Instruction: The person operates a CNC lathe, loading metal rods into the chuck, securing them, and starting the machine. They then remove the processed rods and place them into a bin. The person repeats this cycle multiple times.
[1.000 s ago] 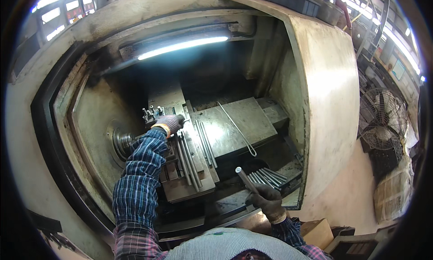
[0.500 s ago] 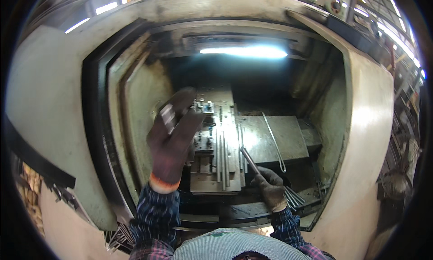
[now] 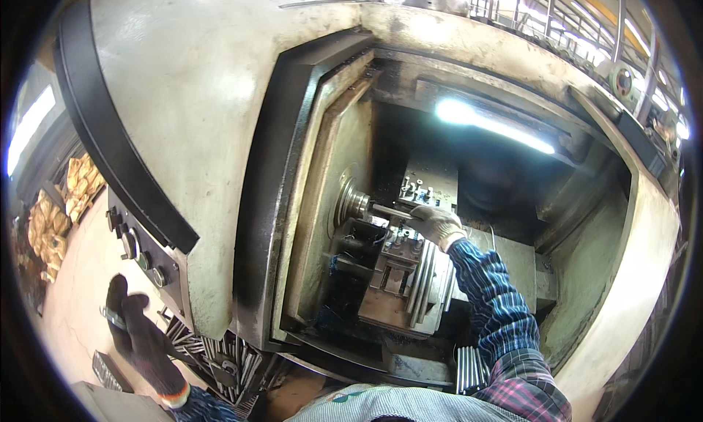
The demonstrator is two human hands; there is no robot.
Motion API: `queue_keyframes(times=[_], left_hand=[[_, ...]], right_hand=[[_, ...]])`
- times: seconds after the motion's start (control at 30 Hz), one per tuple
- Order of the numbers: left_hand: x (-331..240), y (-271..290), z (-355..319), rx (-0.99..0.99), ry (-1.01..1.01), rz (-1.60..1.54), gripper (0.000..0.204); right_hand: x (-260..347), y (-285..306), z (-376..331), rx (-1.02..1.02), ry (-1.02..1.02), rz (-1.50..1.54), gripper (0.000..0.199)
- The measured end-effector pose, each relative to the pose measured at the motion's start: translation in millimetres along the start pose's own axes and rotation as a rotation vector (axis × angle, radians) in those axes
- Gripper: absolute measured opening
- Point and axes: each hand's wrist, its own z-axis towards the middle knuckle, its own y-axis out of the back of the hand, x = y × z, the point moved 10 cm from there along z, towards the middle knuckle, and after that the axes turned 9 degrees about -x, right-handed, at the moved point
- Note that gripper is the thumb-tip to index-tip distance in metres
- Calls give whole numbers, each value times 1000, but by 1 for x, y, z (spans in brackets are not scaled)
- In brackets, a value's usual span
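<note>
My right hand (image 3: 437, 226), in a pale work glove, closes round the outer end of a metal rod (image 3: 389, 211). The rod's other end meets the round spindle nose (image 3: 355, 204) on the machine's left inner wall. Under that hand lies the tool slide (image 3: 395, 305), with bolted tool blocks (image 3: 403, 240) and several loose rods (image 3: 422, 284) on it. My left hand (image 3: 138, 334), dark-gloved, is outside the opening, below the control knobs (image 3: 132, 244). Its fingers stretch upward, slightly blurred; a silvery band or piece crosses them, its kind unclear.
A heap of metal rods (image 3: 231, 363) sits at lower left, by my left forearm. More rods (image 3: 470, 369) stand beside my right sleeve. A sliding door (image 3: 176, 129) borders the opening's left; a lamp (image 3: 494, 125) glows inside. Yellowish sacks (image 3: 80, 184) stand far left.
My view has turned left. My left hand has left the tool slide area for the outside lower left. My right hand has moved from the slide's right to the spindle with a rod.
</note>
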Motion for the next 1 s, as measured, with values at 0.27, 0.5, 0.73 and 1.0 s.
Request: queue_keyframes(times=[0.27,0.5,0.73,1.0], left_hand=[[64,-31,24,26,-43,-59,42],[64,-34,19,-27,-54,20,40],[60,-29,12,-91,-190,106,39],[63,-28,12,-103,-169,58,36]], right_hand=[[19,-34,37,130,98,-32,41],[8,-97,64,228,-7,152,39],[47,-50,52,379,291,-354,46],[-42,-75,47,500,127,-519,41]])
